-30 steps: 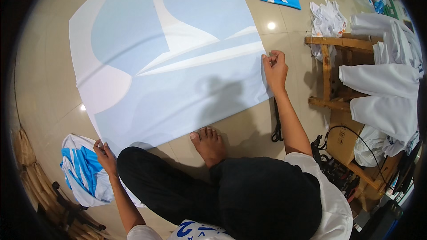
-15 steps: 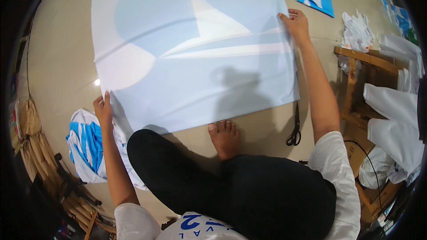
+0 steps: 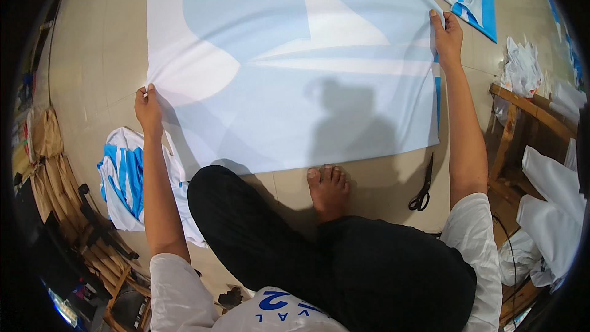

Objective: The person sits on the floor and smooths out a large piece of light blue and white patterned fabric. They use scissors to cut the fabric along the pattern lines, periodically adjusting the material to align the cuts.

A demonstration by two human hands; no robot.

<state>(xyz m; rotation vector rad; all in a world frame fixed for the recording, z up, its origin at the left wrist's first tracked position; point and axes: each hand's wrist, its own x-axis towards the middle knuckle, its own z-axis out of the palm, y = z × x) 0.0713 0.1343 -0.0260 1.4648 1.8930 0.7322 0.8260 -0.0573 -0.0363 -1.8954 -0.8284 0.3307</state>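
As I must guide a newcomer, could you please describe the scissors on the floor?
Find the large pale blue and white cloth, then its lower right corner. Just below that corner, on the beige floor to the right of the bare foot, lie the scissors. Their black looped handles and pointed tip set them apart from the cloth and foot.

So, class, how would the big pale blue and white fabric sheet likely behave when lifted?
The fabric sheet is probably floppy: creases run in from where the left hand and right hand pinch its edges. Its middle would likely sag, as the hands grip only its sides. Its edge looks thin, so perhaps it's light for its size.
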